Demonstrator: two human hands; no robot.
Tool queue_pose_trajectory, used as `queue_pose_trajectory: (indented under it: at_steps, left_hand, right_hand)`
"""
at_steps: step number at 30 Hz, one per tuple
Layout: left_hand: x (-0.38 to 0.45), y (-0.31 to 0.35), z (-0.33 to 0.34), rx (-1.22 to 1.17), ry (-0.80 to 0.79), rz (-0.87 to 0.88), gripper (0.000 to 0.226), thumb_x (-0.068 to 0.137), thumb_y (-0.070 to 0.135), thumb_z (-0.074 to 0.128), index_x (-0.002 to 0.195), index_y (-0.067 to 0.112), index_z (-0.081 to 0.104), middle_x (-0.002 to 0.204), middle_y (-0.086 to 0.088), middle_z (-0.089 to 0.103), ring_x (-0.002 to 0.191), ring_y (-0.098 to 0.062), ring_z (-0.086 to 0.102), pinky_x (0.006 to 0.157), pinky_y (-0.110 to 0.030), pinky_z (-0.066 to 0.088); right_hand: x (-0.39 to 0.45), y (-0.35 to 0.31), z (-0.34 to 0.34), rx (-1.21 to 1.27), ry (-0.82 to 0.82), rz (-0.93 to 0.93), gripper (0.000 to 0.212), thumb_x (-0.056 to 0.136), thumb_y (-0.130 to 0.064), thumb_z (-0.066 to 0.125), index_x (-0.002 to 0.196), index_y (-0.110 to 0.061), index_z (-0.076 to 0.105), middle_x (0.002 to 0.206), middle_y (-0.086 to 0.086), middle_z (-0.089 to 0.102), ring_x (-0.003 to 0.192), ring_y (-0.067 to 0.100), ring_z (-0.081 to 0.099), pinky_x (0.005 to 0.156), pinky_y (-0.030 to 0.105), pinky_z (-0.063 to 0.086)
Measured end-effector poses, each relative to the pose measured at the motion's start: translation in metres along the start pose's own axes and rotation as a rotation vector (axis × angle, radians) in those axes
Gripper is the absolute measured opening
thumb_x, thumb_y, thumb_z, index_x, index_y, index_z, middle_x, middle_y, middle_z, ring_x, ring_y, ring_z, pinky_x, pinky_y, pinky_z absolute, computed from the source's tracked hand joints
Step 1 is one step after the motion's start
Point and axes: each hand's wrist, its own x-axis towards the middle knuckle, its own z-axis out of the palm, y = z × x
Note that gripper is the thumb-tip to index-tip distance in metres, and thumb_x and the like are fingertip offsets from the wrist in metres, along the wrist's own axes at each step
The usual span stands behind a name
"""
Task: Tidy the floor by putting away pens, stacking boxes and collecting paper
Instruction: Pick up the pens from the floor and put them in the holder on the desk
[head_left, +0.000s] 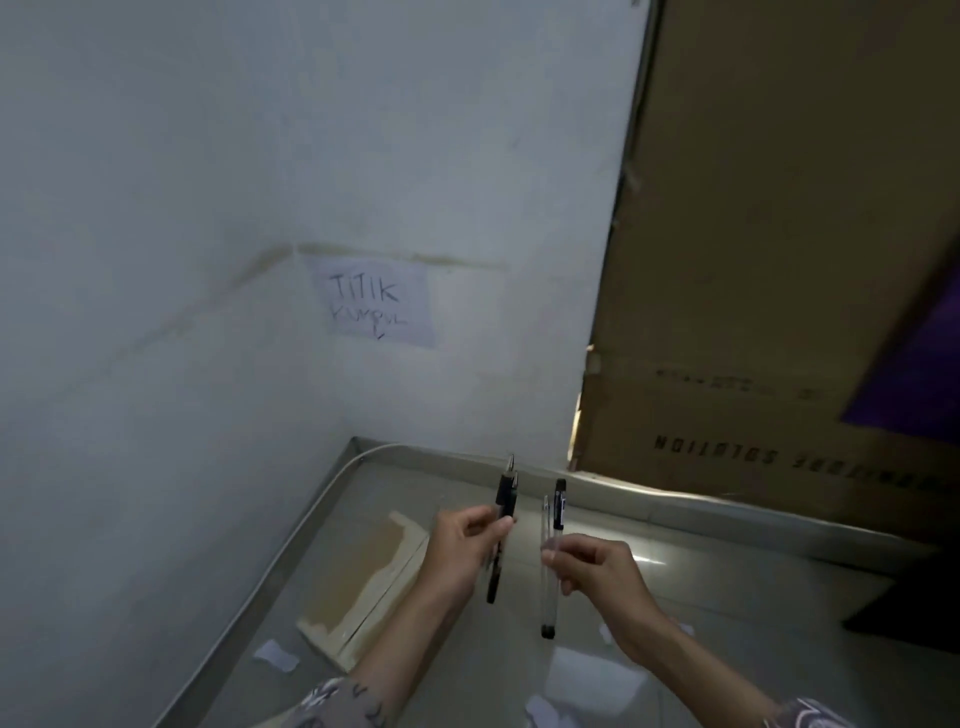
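Pens in both hands, up in front of the wall corner

Left hand (462, 545) pinches a couple of black pens (503, 525), right hand (592, 569) pinches clear-barrelled pens (549, 566), all roughly upright above the floor (727, 597). Flat box (363, 587) and paper scraps (275, 656) lie down there below a handwritten sign (374, 306).

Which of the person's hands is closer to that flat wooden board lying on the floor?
The left hand, holding black pens, hovers right beside the wooden board's edge. The right hand, holding clear pens, is farther off to its right.
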Motion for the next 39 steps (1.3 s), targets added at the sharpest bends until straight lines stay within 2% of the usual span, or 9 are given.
queue_pose_trajectory:
  at_steps: [8,13,15,18,21,23,27,32,39]
  left_hand:
    - [-0.042,0.143,0.041,0.047,-0.049,0.083,0.039,0.08,0.007,0.068,0.116,-0.006,0.06,0.113,-0.009,0.064,0.099,-0.014,0.059,0.071,-0.005,0.047]
    - [-0.064,0.198,0.072,0.05,-0.105,0.134,0.041,0.079,0.006,0.069,0.116,-0.007,0.059,0.109,-0.015,0.066,0.09,-0.014,0.058,0.08,-0.022,0.045]
    - [-0.07,0.211,0.084,0.07,-0.134,0.149,0.04,0.079,0.007,0.07,0.115,-0.006,0.06,0.1,-0.013,0.068,0.08,-0.012,0.058,0.074,-0.018,0.047]
    - [-0.078,0.227,0.101,0.08,-0.201,0.176,0.028,0.078,0.007,0.07,0.104,-0.005,0.066,0.074,0.0,0.064,0.064,-0.009,0.055,0.057,-0.013,0.045]
    - [-0.088,0.242,0.12,0.111,-0.304,0.226,0.002,0.077,0.008,0.071,0.077,0.01,0.07,0.066,-0.001,0.063,0.069,-0.017,0.056,0.065,-0.025,0.045]
    - [-0.095,0.251,0.136,0.128,-0.36,0.263,0.013,0.077,0.006,0.071,0.067,0.013,0.068,0.063,-0.004,0.061,0.066,-0.017,0.052,0.066,-0.029,0.043]
    - [-0.105,0.268,0.175,0.11,-0.469,0.307,0.012,0.077,0.001,0.07,0.07,0.01,0.067,0.066,-0.008,0.063,0.061,-0.016,0.055,0.06,-0.026,0.046]
    - [-0.113,0.289,0.24,0.08,-0.576,0.348,0.006,0.078,-0.004,0.067,0.082,-0.001,0.066,0.069,-0.009,0.063,0.058,-0.014,0.06,0.054,-0.019,0.053]
    - [-0.107,0.318,0.355,0.026,-0.68,0.372,0.014,0.075,-0.007,0.068,0.076,0.006,0.065,0.074,-0.014,0.067,0.067,-0.025,0.064,0.058,-0.02,0.056]
  right_hand:
    - [-0.075,-0.131,-0.08,-0.177,0.098,-0.152,0.012,0.079,-0.005,0.068,0.069,-0.01,0.068,0.055,-0.004,0.06,0.053,0.011,0.054,0.058,0.025,0.046]
    - [-0.115,-0.189,-0.13,-0.198,0.211,-0.225,0.007,0.081,-0.001,0.065,0.074,-0.001,0.066,0.063,0.006,0.06,0.058,0.013,0.056,0.057,0.024,0.05]
    - [-0.129,-0.204,-0.149,-0.189,0.276,-0.246,0.006,0.081,-0.001,0.065,0.075,-0.001,0.065,0.071,0.011,0.063,0.063,0.016,0.059,0.059,0.023,0.052]
    - [-0.152,-0.217,-0.174,-0.134,0.383,-0.252,0.008,0.081,0.0,0.064,0.074,-0.003,0.063,0.075,0.013,0.065,0.065,0.017,0.061,0.057,0.019,0.053]
    - [-0.174,-0.222,-0.197,-0.092,0.503,-0.249,0.006,0.081,0.001,0.064,0.076,0.0,0.063,0.073,0.014,0.065,0.063,0.019,0.063,0.056,0.018,0.054]
    - [-0.19,-0.221,-0.214,-0.069,0.597,-0.236,0.006,0.082,0.0,0.063,0.083,0.007,0.063,0.072,0.014,0.066,0.062,0.02,0.064,0.057,0.019,0.055]
    - [-0.213,-0.22,-0.249,0.016,0.739,-0.228,0.006,0.082,0.002,0.061,0.084,0.008,0.063,0.072,0.015,0.066,0.064,0.025,0.065,0.064,0.029,0.056]
    - [-0.236,-0.219,-0.302,0.117,0.85,-0.226,0.011,0.082,0.004,0.06,0.087,0.013,0.061,0.076,0.019,0.066,0.063,0.019,0.066,0.06,0.021,0.059]
    - [-0.237,-0.224,-0.407,0.119,0.983,-0.206,0.009,0.08,0.003,0.063,0.082,0.012,0.064,0.075,0.019,0.068,0.056,0.013,0.067,0.059,0.019,0.058]
